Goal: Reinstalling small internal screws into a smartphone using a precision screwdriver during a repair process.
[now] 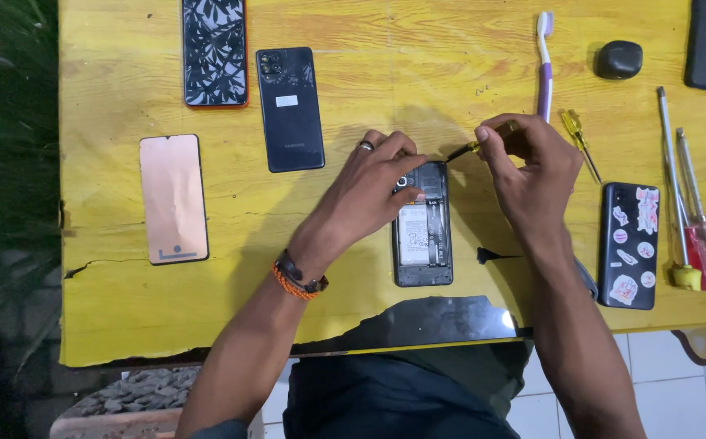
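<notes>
An opened black phone (423,236), its back removed and battery showing, lies on the yellow wooden table (369,73). My left hand (373,191), with a ring and an orange-black wristband, presses its fingers on the phone's top end near the camera. My right hand (532,171) grips a small yellow-handled screwdriver (471,147), whose dark tip points down-left at the phone's upper right corner.
On the left lie a copper-coloured screen panel (174,199), a black back cover (289,108) and a patterned phone (215,51). On the right are a toothbrush (545,65), another small screwdriver (580,142), a stickered phone (629,244), several large screwdrivers (690,211) and a black earbud case (619,58).
</notes>
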